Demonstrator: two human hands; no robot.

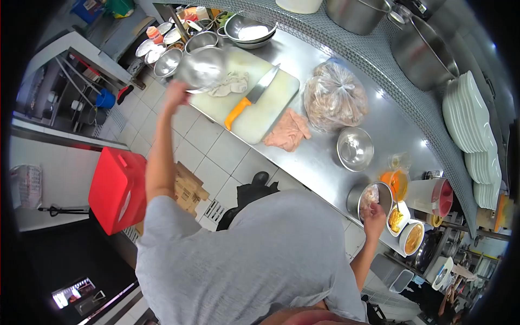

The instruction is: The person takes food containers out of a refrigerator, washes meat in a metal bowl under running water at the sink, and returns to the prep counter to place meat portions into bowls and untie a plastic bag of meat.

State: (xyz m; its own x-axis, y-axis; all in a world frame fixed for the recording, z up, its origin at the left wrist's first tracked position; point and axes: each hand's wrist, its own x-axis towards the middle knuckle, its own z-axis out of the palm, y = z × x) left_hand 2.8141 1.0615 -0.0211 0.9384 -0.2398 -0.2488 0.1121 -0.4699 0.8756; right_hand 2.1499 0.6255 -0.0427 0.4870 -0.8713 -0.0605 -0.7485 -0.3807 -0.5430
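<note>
My left hand [176, 96] is closed on the rim of a steel bowl [203, 67], blurred by motion, over the far left of the white cutting board [216, 111]. Beside that bowl a crumpled white cloth [232, 85] lies on the board, and so does a knife [252, 98] with an orange handle. My right hand [374, 215] is at the near rim of a steel pot [355, 201], its fingers closed on a pale pink, glossy bundle [370, 196], perhaps meat or plastic. Flat raw meat [288, 130] rests against the board's right edge.
A tied plastic bag [336, 97] and a steel bowl [355, 149] stand mid-counter. Containers of orange sauce [398, 184] and yellow food [396, 218] sit right of the pot. Stacked white plates [466, 116] line the shelf. A red bin [116, 189] stands on the floor.
</note>
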